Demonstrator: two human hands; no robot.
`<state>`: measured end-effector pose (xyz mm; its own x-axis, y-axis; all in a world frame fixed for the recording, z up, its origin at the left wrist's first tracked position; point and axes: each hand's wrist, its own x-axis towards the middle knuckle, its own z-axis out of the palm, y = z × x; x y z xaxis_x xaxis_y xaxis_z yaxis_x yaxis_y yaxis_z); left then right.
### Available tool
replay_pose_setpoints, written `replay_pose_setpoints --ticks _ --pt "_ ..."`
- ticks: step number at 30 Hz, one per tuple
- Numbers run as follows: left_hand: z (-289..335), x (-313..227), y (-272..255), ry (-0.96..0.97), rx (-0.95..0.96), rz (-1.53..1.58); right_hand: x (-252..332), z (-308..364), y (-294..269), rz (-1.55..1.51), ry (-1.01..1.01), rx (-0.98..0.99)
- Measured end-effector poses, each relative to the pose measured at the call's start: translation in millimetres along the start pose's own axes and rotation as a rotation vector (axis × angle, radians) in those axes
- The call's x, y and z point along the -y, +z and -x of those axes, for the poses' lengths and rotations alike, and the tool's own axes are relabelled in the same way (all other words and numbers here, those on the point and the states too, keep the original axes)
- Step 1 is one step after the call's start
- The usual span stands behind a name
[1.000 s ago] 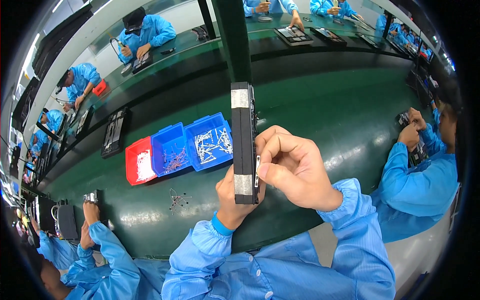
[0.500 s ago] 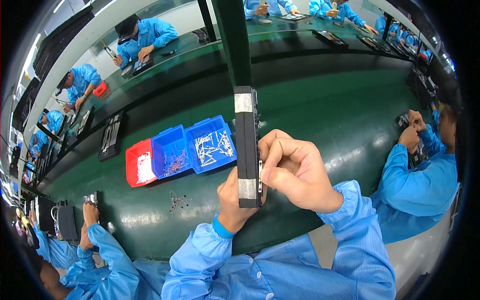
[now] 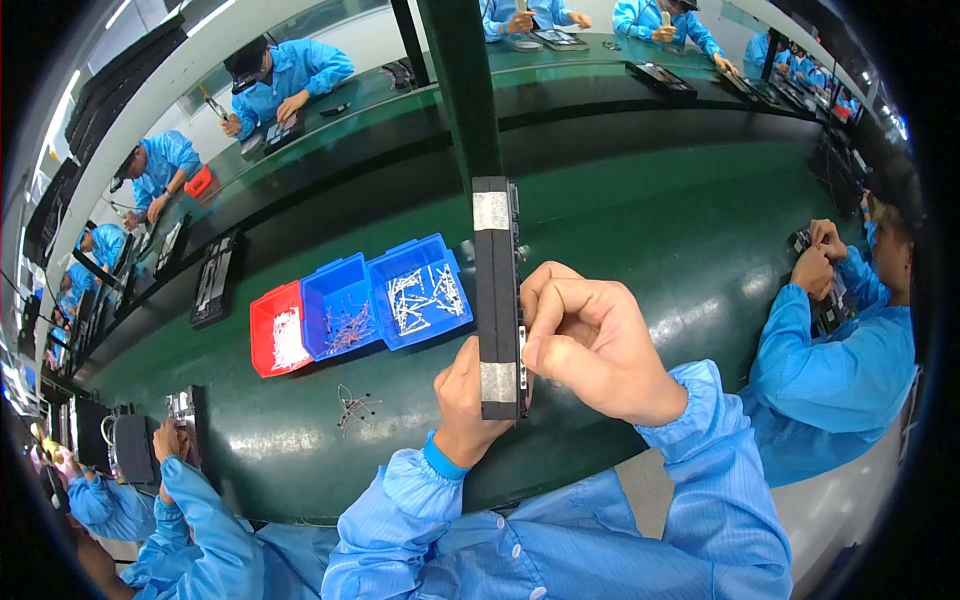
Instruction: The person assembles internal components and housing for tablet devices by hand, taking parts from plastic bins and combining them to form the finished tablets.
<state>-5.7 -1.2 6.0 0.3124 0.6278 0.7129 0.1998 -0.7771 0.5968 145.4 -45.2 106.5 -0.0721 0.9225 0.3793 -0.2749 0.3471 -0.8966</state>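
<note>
A long black device housing [image 3: 494, 290] stands on edge above the workbench, with a pale grey patch near each end. My left hand [image 3: 468, 395] is closed round its lower part from the left, the fingers partly hidden behind it. My right hand [image 3: 600, 345] is closed in a pinch at the housing's right side. Its thumb and forefinger press on a small white strip [image 3: 523, 358] lying along that side. The other fingers of this hand are curled in.
Left of the housing stand a red bin [image 3: 262, 330] of small white pieces, a blue bin [image 3: 318, 290] of thin wires and a blue bin [image 3: 415, 252] of white strips. Loose wires [image 3: 355, 407] lie nearer me. Co-workers sit at both sides; a green post [image 3: 462, 90] rises ahead.
The housing and my hands have barely shifted; my pinch stays at the same spot. At the left, a co-worker's hand has moved down along the black device there.
</note>
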Motion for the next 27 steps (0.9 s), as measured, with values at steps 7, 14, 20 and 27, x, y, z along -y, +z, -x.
replay_pose_setpoints --ticks 7,14,20,27 --pt "-0.6 1.9 7.5 -0.005 -0.076 -0.034 7.3 -0.9 5.1 -0.134 0.159 -0.098" --pt "1.6 3.6 3.8 0.051 -0.035 -0.072 9.1 -1.6 2.9 -0.072 0.152 -0.091" --pt "-6.4 -8.5 3.4 0.107 -0.034 -0.160 8.8 -1.6 0.4 -0.052 0.139 -0.096" --pt "2.3 3.7 2.4 0.095 0.015 -0.132 10.0 -0.2 -0.4 -0.065 0.139 -0.063"
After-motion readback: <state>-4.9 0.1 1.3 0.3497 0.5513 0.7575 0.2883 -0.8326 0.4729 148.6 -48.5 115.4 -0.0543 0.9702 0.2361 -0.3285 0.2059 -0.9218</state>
